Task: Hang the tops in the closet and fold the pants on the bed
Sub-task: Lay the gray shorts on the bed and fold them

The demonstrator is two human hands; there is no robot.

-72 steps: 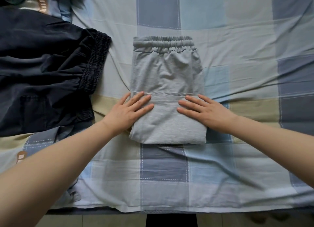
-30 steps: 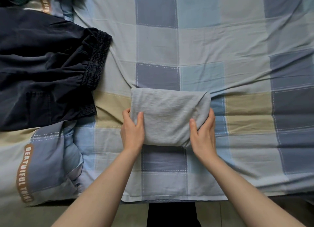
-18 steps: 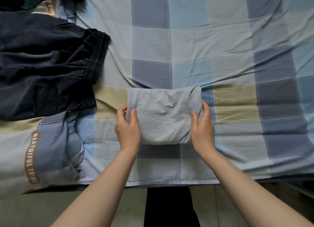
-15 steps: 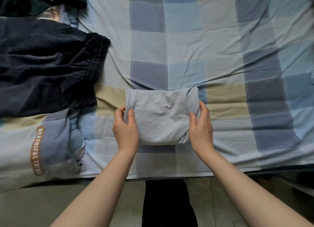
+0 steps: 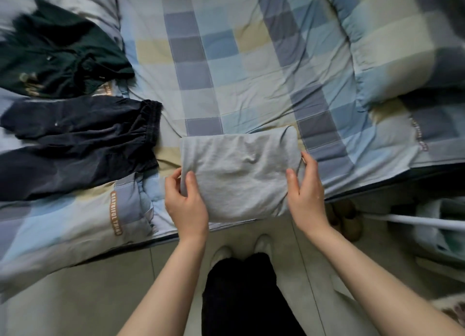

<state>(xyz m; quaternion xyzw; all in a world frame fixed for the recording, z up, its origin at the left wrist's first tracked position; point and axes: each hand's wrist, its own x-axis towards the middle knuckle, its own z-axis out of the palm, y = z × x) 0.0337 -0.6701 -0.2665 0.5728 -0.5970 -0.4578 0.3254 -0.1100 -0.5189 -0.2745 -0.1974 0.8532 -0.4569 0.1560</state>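
Observation:
The folded grey pants (image 5: 239, 174) form a compact rectangle held over the bed's near edge. My left hand (image 5: 185, 205) grips their left side, thumb on top and fingers underneath. My right hand (image 5: 305, 192) grips the right side the same way. Dark navy pants (image 5: 75, 144) lie unfolded on the bed to the left. A dark green top (image 5: 55, 56) lies crumpled at the far left.
The checked blue, grey and beige bed cover (image 5: 251, 71) spreads ahead, with a bunched quilt (image 5: 392, 46) at the right. Below are the tiled floor (image 5: 88, 298), my feet (image 5: 241, 247), brown shoes (image 5: 347, 217) and a white rail (image 5: 425, 222) at the right.
The grey pants were folded once more into a small packet, gripped at both sides and lifted toward the bed's edge. The view pulled back, showing floor and the green top.

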